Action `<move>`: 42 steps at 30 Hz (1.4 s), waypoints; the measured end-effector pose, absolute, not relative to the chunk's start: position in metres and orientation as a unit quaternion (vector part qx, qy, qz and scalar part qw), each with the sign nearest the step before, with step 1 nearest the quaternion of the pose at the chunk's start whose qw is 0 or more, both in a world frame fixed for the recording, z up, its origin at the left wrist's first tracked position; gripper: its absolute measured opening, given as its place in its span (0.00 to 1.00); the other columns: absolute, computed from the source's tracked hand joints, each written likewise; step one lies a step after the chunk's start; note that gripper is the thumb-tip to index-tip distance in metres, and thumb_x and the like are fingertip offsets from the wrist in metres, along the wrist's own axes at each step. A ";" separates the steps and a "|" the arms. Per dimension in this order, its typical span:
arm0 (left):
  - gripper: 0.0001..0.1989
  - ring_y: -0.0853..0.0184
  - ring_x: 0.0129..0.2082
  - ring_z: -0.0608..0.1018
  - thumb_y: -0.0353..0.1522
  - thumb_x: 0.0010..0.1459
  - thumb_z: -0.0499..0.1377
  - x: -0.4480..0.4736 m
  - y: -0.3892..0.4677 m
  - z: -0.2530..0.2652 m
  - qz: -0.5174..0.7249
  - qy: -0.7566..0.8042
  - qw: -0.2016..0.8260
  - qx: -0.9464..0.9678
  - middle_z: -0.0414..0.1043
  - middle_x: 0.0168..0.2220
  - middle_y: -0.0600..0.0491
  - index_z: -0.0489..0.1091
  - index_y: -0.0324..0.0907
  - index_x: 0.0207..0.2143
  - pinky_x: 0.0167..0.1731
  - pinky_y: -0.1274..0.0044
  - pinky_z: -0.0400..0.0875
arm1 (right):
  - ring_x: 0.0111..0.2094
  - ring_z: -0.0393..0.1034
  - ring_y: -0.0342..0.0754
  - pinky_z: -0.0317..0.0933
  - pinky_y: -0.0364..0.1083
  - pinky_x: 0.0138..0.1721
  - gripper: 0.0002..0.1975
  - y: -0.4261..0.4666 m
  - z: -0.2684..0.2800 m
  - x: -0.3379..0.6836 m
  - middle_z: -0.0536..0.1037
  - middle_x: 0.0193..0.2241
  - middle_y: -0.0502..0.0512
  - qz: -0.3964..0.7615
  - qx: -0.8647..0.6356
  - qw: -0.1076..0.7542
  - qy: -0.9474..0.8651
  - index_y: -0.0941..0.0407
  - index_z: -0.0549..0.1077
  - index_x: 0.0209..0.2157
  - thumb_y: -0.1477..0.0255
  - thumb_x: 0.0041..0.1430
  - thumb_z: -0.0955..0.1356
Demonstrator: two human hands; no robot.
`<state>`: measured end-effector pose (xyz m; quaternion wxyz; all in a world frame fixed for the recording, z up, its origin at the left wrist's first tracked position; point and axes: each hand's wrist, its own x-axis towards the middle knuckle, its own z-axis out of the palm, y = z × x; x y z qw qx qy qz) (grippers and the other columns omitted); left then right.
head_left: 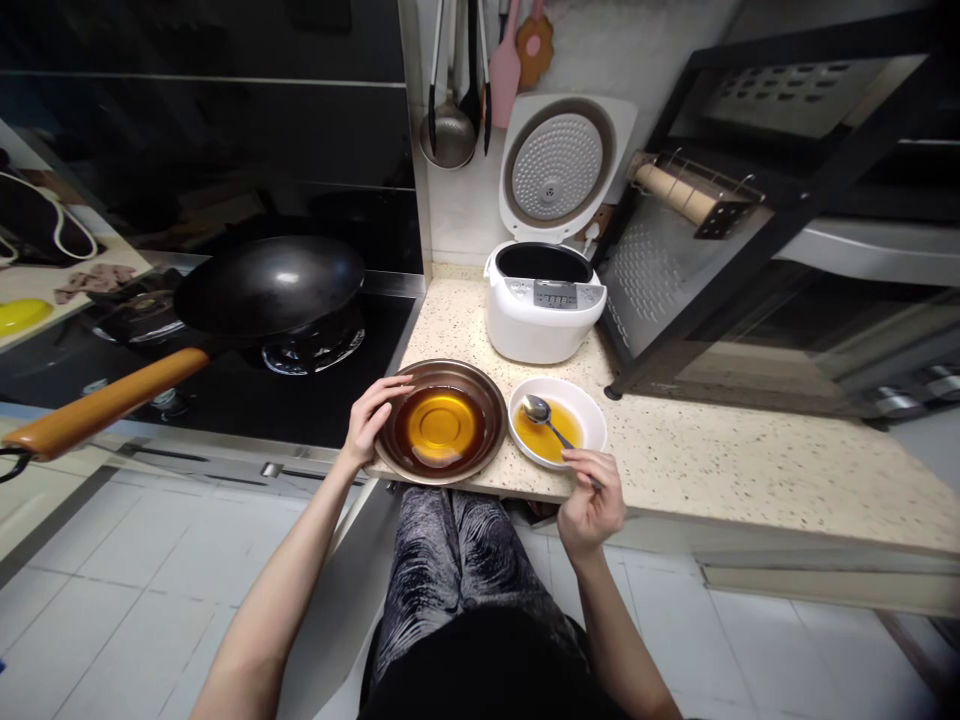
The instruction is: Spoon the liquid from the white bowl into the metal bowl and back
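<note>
A shallow bronze-brown round pan [491,440] stands at the counter's front edge, with a shiny amber centre. My left hand [369,415] holds its left rim, fingers laid over the edge. Just right of the pan is a white bowl [594,412] with yellow-orange liquid [566,425] in it. A metal spoon [537,408] leans in this bowl, its head in or just over the liquid. My right hand [596,500] is closed on the end of the spoon's handle, at the bowl's front rim.
Behind the bowl stands a white rice cooker [544,325], lid [559,165] raised. A black wok [277,285] sits on the stove at left, its wooden handle [112,400] jutting forward. A dark rack [667,320] borders the right, and utensils [450,135] hang at the back.
</note>
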<state>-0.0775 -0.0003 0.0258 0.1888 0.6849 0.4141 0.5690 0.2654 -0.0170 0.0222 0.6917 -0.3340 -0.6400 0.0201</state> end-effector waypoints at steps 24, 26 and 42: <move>0.22 0.49 0.59 0.76 0.43 0.71 0.52 -0.077 0.000 0.026 0.567 0.420 0.188 0.684 0.76 0.59 0.42 0.80 0.42 0.53 0.62 0.56 0.66 | 0.39 0.79 0.50 0.74 0.53 0.39 0.16 -0.014 0.015 0.278 0.84 0.38 0.56 -0.085 -0.274 0.560 -0.777 0.52 0.75 0.49 0.83 0.65 0.64; 0.22 0.49 0.59 0.76 0.44 0.71 0.52 -0.077 0.000 0.026 0.565 0.418 0.189 0.685 0.76 0.59 0.41 0.79 0.42 0.53 0.62 0.55 0.66 | 0.39 0.79 0.50 0.74 0.53 0.39 0.16 -0.013 0.015 0.278 0.84 0.38 0.56 -0.082 -0.277 0.558 -0.777 0.52 0.75 0.48 0.83 0.66 0.64; 0.22 0.49 0.59 0.77 0.45 0.71 0.52 -0.076 -0.001 0.027 0.567 0.420 0.190 0.682 0.76 0.58 0.41 0.80 0.43 0.53 0.62 0.54 0.67 | 0.35 0.78 0.49 0.72 0.52 0.39 0.09 -0.042 0.017 0.211 0.81 0.33 0.53 0.165 -0.322 0.682 -0.636 0.52 0.73 0.39 0.77 0.70 0.63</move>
